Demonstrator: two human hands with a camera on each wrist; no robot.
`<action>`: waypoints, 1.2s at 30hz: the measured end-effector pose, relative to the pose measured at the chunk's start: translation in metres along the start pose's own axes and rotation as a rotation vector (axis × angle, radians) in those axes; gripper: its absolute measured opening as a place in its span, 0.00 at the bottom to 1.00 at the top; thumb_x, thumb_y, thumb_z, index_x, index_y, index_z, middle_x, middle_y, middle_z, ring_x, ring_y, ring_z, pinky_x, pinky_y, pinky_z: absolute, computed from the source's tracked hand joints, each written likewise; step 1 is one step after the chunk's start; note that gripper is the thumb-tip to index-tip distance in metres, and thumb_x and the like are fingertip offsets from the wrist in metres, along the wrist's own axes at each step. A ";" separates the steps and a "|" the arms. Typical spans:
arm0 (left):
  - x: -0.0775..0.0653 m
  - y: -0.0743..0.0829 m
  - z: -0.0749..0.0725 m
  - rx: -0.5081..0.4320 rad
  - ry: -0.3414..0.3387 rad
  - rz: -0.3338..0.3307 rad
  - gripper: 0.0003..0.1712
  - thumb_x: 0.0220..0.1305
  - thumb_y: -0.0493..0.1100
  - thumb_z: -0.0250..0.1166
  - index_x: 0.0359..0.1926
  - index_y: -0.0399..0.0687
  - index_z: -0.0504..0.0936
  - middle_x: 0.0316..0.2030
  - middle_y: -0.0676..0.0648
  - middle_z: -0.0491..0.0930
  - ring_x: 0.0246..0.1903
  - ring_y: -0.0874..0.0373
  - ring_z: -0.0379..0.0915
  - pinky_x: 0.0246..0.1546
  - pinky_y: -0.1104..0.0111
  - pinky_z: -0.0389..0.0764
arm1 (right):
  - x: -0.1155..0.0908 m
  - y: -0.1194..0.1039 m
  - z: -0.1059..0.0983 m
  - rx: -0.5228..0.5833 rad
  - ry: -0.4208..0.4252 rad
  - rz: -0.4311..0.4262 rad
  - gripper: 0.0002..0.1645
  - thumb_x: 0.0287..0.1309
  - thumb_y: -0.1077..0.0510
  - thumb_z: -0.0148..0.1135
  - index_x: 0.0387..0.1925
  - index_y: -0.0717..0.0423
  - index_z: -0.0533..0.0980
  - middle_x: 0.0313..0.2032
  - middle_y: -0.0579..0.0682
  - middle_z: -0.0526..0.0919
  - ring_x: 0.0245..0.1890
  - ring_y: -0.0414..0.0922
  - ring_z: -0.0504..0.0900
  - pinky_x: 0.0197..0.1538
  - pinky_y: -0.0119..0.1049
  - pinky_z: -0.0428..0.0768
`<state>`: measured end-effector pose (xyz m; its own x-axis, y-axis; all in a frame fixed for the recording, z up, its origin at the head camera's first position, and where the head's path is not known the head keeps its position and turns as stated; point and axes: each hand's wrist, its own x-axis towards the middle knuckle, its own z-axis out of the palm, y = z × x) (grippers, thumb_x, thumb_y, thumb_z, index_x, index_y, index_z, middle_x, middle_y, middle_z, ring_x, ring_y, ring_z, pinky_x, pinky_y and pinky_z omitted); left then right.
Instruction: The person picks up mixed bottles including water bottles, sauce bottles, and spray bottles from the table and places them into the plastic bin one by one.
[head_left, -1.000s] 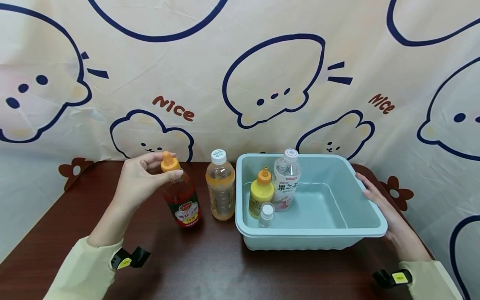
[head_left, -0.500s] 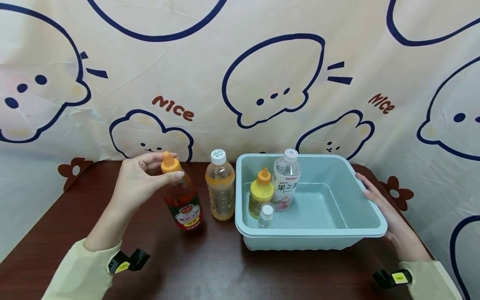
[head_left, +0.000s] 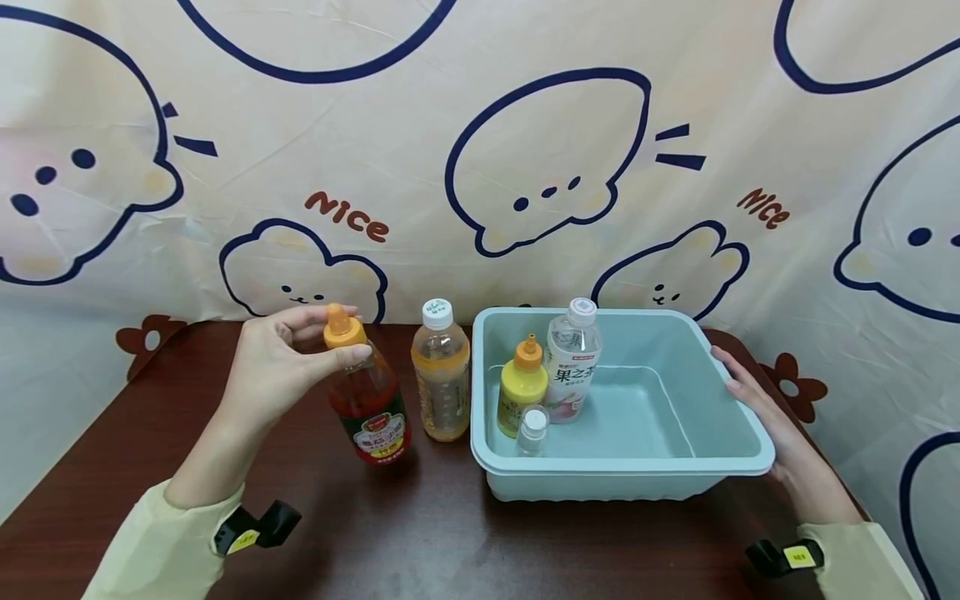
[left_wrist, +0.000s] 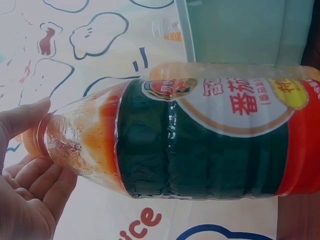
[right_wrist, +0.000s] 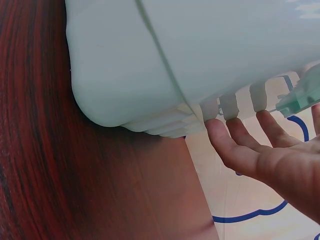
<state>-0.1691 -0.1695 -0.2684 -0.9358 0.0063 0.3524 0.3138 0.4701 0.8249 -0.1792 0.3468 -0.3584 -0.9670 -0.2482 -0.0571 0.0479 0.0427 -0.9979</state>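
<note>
My left hand (head_left: 266, 367) pinches a ketchup bottle (head_left: 378, 429) at its neck, just below the orange nozzle cap (head_left: 343, 328). The bottle leans, its base toward the right and nearer to me. In the left wrist view the thumb lies on one side of the neck (left_wrist: 55, 140), the other fingers beneath. A light-blue plastic basin (head_left: 622, 465) stands to the right. My right hand (head_left: 761, 408) is at its right end; in the right wrist view the extended fingertips (right_wrist: 235, 131) touch the outer wall under the rim.
A brown-tinted bottle (head_left: 442, 387) with a white cap stands between the ketchup and the basin. Inside the basin's left part are a yellow squeeze bottle (head_left: 522, 390), a clear labelled drink bottle (head_left: 572, 367) and a small white-capped vial (head_left: 532, 429). A patterned curtain (head_left: 420, 167) hangs behind the table.
The ketchup bottle's base has swung slightly right and toward me, with my left hand shifting a little. The right hand and the basin stay in place.
</note>
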 end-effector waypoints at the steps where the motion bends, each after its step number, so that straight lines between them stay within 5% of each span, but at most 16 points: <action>1: 0.000 0.001 0.000 -0.008 0.000 0.004 0.24 0.49 0.47 0.71 0.47 0.43 0.80 0.45 0.44 0.81 0.43 0.67 0.75 0.36 0.79 0.77 | 0.000 0.000 0.000 0.003 0.001 0.002 0.32 0.67 0.51 0.37 0.68 0.26 0.43 0.56 0.34 0.60 0.46 0.36 0.74 0.42 0.48 0.79; 10: -0.003 0.009 0.000 -0.051 0.022 0.041 0.22 0.49 0.44 0.70 0.47 0.41 0.80 0.44 0.50 0.81 0.42 0.67 0.76 0.37 0.78 0.77 | 0.000 0.002 -0.002 0.005 -0.018 -0.016 0.31 0.68 0.51 0.36 0.68 0.28 0.43 0.56 0.33 0.60 0.47 0.36 0.73 0.42 0.46 0.80; 17: -0.004 0.018 -0.001 -0.056 0.048 0.048 0.23 0.49 0.43 0.70 0.48 0.41 0.79 0.44 0.45 0.81 0.39 0.67 0.77 0.36 0.77 0.78 | 0.001 0.002 -0.001 -0.004 -0.022 -0.008 0.31 0.68 0.51 0.36 0.69 0.29 0.42 0.56 0.35 0.59 0.47 0.36 0.72 0.42 0.45 0.80; 36: -0.002 0.037 0.004 -0.292 0.058 0.122 0.21 0.48 0.34 0.70 0.47 0.38 0.80 0.39 0.54 0.83 0.38 0.62 0.80 0.36 0.74 0.79 | 0.000 0.000 0.000 0.039 -0.024 -0.016 0.31 0.68 0.51 0.36 0.68 0.27 0.43 0.57 0.36 0.60 0.48 0.38 0.76 0.43 0.51 0.78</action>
<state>-0.1560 -0.1487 -0.2400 -0.8806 -0.0073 0.4738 0.4634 0.1955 0.8643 -0.1787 0.3466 -0.3584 -0.9616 -0.2715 -0.0410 0.0423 0.0011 -0.9991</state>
